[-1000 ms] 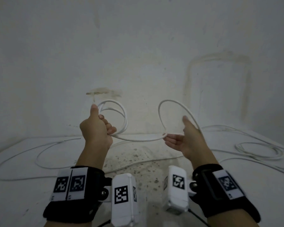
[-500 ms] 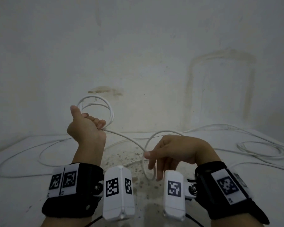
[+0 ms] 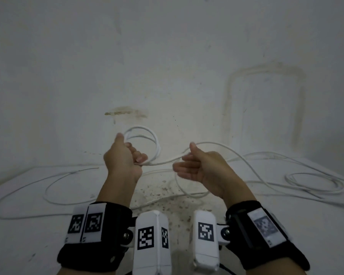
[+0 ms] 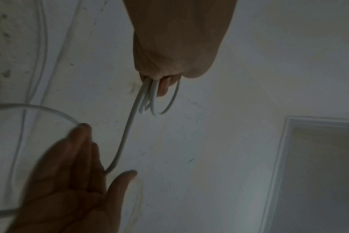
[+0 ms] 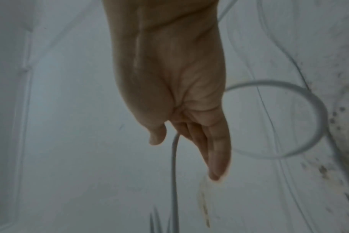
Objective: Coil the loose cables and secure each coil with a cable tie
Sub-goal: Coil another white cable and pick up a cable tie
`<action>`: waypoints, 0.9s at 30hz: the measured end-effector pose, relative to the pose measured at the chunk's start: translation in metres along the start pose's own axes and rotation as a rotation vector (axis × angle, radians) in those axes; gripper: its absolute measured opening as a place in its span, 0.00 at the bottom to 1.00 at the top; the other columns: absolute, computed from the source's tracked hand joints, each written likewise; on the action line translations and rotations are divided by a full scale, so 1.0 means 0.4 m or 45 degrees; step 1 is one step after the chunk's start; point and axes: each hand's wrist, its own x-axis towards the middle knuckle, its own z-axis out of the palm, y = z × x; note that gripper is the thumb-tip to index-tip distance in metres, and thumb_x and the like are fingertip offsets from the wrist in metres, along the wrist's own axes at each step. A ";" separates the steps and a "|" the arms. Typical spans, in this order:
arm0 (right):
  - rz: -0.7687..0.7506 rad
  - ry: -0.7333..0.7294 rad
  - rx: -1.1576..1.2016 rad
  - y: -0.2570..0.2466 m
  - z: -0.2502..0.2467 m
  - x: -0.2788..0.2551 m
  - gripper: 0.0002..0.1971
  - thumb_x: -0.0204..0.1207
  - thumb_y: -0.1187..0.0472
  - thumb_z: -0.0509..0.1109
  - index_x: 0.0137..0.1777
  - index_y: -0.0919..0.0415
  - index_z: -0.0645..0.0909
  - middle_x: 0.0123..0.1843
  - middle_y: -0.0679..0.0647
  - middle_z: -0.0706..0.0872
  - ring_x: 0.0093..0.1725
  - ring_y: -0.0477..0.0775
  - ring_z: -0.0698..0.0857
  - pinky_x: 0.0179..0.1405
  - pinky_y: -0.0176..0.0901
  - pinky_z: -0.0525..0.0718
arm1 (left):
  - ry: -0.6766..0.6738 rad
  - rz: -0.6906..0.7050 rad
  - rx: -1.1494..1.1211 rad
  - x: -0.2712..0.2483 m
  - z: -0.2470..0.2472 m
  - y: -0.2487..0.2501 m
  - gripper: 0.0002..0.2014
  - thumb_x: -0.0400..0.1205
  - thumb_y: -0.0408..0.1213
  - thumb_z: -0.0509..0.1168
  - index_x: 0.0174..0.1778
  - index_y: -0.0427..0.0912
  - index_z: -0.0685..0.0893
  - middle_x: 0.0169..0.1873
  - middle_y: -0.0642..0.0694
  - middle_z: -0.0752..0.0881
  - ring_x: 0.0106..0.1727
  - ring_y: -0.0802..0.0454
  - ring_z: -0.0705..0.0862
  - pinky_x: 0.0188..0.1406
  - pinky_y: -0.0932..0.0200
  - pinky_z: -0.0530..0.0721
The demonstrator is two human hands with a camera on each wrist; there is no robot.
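My left hand is raised in front of the wall and grips a small coil of white cable, its fingers curled round the gathered loops. From the left hand the cable runs right to my right hand. That hand is palm up with the thumb up and the fingers nearly straight. The cable passes through the gap between its thumb and fingers, arches over it and trails down to the right. A slack loop hangs below the right hand.
More white cable lies loose on the stained white surface: a wide loop at the left and a flat coil at the far right. A bare white wall stands close behind.
My right hand has turned from palm down to palm up and risen toward the left hand, bringing a fresh loop of cable. My left hand shifted right with its coil.
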 end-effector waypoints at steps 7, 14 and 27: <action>-0.044 0.193 0.116 0.000 0.010 0.008 0.04 0.77 0.74 0.59 0.50 0.74 0.74 0.39 0.72 0.82 0.39 0.68 0.85 0.36 0.52 0.87 | -0.267 -0.255 0.479 -0.032 0.013 -0.064 0.22 0.86 0.42 0.58 0.26 0.42 0.64 0.09 0.53 0.58 0.09 0.58 0.54 0.11 0.74 0.56; 0.069 0.266 0.181 0.001 -0.007 0.006 0.22 0.73 0.64 0.62 0.63 0.80 0.73 0.37 0.71 0.85 0.28 0.64 0.85 0.27 0.45 0.86 | -0.519 -0.408 0.869 -0.059 0.007 -0.073 0.22 0.86 0.43 0.60 0.25 0.42 0.65 0.13 0.53 0.58 0.11 0.58 0.54 0.11 0.73 0.55; 0.025 -0.110 -0.519 -0.007 -0.007 -0.022 0.13 0.77 0.60 0.62 0.44 0.70 0.80 0.31 0.65 0.83 0.26 0.62 0.81 0.36 0.60 0.86 | -0.699 -0.462 1.399 -0.085 0.007 -0.047 0.23 0.83 0.46 0.62 0.24 0.42 0.66 0.15 0.52 0.59 0.14 0.58 0.54 0.11 0.69 0.54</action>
